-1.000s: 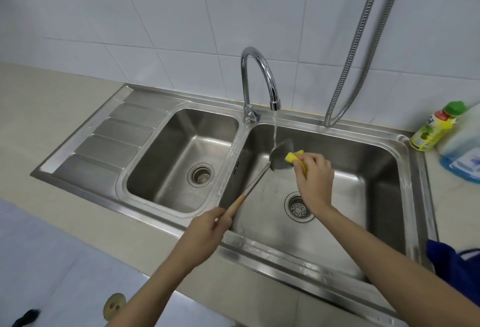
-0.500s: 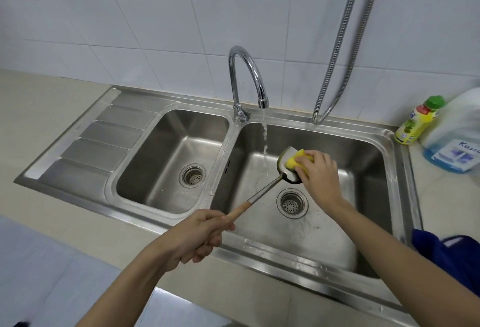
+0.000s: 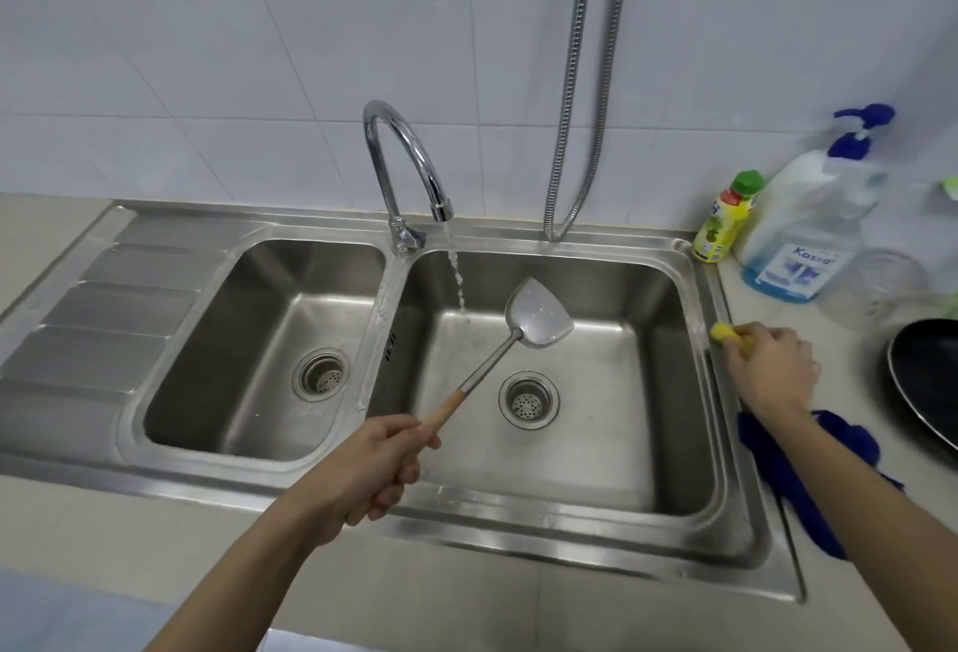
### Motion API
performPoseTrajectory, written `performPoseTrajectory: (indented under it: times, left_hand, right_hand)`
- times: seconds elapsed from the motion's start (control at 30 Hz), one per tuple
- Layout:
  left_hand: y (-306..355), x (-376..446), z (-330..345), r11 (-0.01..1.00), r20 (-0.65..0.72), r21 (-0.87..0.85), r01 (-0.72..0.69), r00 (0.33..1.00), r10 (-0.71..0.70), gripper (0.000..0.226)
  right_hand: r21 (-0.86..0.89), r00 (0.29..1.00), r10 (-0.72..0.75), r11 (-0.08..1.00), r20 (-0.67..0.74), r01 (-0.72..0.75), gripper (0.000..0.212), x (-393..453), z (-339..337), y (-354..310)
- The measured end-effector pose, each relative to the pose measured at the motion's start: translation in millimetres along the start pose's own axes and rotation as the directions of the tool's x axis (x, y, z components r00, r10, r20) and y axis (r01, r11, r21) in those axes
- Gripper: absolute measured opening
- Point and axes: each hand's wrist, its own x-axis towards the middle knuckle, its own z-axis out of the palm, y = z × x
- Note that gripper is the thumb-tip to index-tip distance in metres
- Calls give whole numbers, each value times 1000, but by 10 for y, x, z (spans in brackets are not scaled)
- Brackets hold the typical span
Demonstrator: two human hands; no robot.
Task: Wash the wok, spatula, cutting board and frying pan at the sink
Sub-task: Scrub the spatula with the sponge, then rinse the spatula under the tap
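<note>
Two basins make up the sink [image 3: 694, 257]. One left hand [image 3: 376, 465], its grip wrapped round the wooden handle, holds one spatula [image 3: 536, 312] over the right basin beside the tap's stream: light, stiff, likely slippery when wet, best held by the wood. One right hand [image 3: 770, 366] presses one sponge [image 3: 726, 332] to the bench; one frying pan [image 3: 923, 376] waits at far right.

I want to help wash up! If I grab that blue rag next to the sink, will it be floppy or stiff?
Probably floppy: the blue rag lies crumpled on the counter, partly under the right forearm. It likely weighs little, though it may be damp so near the sink. It should not roll or slide far.
</note>
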Motion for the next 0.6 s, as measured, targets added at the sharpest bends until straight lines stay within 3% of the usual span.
performPoseTrajectory:
  times: [0.1,0.2,0.27,0.33,0.4,0.47,0.53,0.6]
  left_hand:
    - [-41,36,-4,998,8,-50,26,1000,-25,29]
    - [-100,53,-31,990,-1,-129,50,999,-51,27]
    - [-137,49,-55,980,-14,-187,64,998,-67,27]
    - [-174,44,-77,964,-31,-255,80,995,-91,28]
    - [-204,32,-97,943,-50,-317,102,991,-124,29]
    - [-228,11,-109,924,-57,-364,119,987,-150,30]
    - [-254,-20,-140,908,-64,-397,135,983,-175,31]
    - [-261,-73,-125,899,-56,-415,142,982,-181,31]
  right_hand:
    - [51,995,84,995,47,-86,40,-24,14,12]
    - [64,994,98,993,-42,-95,43,-48,50,-156]
    - [126,992,-10,992,-129,27,40,-90,118,-395]
    - [194,977,-168,962,-131,191,34,-136,233,-717]
    - [412,977,-212,892,22,185,30,-195,346,-1119]
    - [597,941,-178,802,287,-31,27,-286,425,-1520]
    - [634,840,-189,743,508,-216,19,-372,551,-1900]
    - [634,768,-201,705,608,-317,15,-464,645,-2158]
